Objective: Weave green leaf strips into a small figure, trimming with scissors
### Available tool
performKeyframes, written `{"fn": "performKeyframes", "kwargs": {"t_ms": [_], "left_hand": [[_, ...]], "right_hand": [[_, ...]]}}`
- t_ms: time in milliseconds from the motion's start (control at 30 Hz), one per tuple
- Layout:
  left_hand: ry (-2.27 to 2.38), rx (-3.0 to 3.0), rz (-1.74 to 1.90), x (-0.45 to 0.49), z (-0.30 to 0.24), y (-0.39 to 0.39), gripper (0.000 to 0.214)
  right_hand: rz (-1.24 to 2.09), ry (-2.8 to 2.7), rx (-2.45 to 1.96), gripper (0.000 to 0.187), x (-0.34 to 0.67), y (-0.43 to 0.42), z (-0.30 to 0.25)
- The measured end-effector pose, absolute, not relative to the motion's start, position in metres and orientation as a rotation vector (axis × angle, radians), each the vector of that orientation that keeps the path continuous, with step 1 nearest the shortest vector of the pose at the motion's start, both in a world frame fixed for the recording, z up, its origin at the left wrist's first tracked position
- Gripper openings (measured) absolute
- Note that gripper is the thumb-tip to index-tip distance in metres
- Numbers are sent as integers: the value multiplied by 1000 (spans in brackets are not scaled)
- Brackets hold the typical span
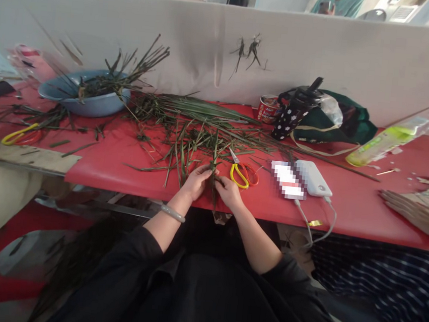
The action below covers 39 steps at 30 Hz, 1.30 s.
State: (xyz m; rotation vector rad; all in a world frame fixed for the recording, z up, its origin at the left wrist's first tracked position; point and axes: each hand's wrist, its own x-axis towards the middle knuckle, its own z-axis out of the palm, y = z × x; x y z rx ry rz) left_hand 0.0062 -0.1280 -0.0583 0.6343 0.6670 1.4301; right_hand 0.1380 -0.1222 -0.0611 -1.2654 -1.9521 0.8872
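Close to the front edge of the red table, a small bundle of green leaf strips (214, 167) is pinched between my two hands. My left hand (197, 180) closes on it from the left, a pale bangle on that wrist. From the right, the fingers of my right hand (228, 190) are closed on the lower strands. Just beyond my right hand lie scissors (240, 175) with yellow and red handles, their blades toward the pile. Loose cut leaf strips (204, 142) spread over the table in front of my hands.
A blue basin (91, 106) of leaves stands left, near a second pair of scissors (19, 134). Rightward are a power bank (313, 178), a phone (288, 180), a flowered tumbler (293, 113), a snack tub (268, 109) and a leaning bottle (394, 140). Other people's hands (414, 213) rest at both sides.
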Motion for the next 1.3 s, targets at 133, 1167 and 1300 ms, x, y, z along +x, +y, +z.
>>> {"fn": "performKeyframes", "kwargs": {"t_ms": [133, 1167, 1300], "left_hand": [[686, 636, 1418, 6, -58, -128, 24], [845, 791, 1394, 11, -63, -128, 12], [855, 752, 1410, 12, -61, -130, 11]], "right_hand": [[854, -1981, -1299, 22, 137, -123, -60], [992, -1892, -1164, 22, 142, -124, -59], [953, -1949, -1171, 22, 141, -124, -56]]}}
